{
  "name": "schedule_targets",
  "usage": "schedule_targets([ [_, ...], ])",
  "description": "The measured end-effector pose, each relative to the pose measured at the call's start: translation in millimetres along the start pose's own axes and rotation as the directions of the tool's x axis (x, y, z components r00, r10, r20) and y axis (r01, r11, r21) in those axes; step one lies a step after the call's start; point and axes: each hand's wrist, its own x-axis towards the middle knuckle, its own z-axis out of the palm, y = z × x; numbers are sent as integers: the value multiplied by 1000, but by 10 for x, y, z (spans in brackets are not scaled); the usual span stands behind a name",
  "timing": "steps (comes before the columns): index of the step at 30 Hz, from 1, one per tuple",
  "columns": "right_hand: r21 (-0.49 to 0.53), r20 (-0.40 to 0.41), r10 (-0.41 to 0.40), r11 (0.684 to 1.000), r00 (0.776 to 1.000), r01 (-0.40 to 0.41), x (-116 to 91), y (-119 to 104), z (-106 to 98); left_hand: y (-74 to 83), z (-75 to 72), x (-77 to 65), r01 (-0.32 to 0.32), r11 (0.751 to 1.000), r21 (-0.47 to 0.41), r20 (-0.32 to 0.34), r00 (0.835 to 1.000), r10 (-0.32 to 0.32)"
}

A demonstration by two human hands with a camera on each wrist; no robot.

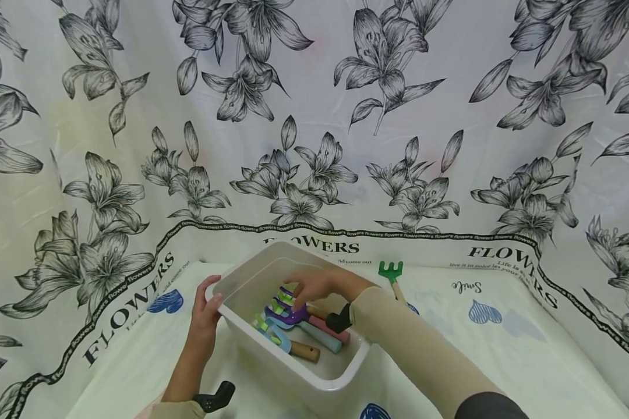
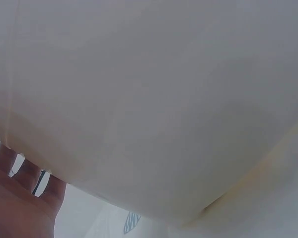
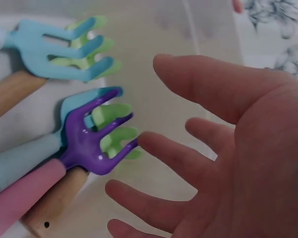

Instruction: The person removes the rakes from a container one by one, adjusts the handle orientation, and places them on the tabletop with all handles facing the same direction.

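Right grip (image 1: 314, 285): spread and empty over the tub (image 1: 251, 279), center frame.
Left grip (image 1: 205, 314): clasping the tub's rim, left of center; firm hold should steady it.
Purple fork (image 3: 84, 144): inside, lower center, near a blue fork (image 3: 35, 49); pink handle (image 3: 30, 191) likely offers surest hold.
Green fork (image 1: 391, 273): outside on cloth (image 1: 503, 349), right of center.

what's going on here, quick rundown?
A person's left hand grips the rim of a white bin. Their right hand is inside it, fingers apart, close to a purple fork; contact is unclear. Other small forks lie alongside. A green fork lies outside, on the printed cloth beyond the bin.
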Motion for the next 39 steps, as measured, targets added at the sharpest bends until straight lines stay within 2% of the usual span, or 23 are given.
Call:
schedule_targets([
  [3,24,47,66,997,997,-67,-24,-30,44,10,2,0,1,1000,7,5,1000,-1],
  [7,0,118,140,990,983,-141,-47,-79,93,11,-3,10,6,1000,16,11,1000,-6],
  [16,-65,286,155,988,946,-142,-27,-210,250,7,-37,21,11,1000,20,4,1000,-12],
  [20,-68,316,206,978,926,-195,9,-250,309,-8,-43,27,7,1000,14,7,1000,-7],
  [23,-105,346,280,960,896,-259,38,-258,353,-28,-44,24,5,1000,18,9,1000,-5],
  [26,-147,390,322,947,863,-287,56,-269,396,-41,-43,16,4,1000,28,8,1000,-4],
  [30,-161,421,345,939,839,-305,87,-278,442,-39,-36,11,1,999,33,7,1000,-1],
  [34,-170,417,372,928,830,-331,117,-276,464,-35,-38,7,6,1000,29,4,1000,-6],
  [39,-175,426,367,930,827,-323,151,-285,494,-24,-36,3,7,1000,26,5,1000,-7],
])
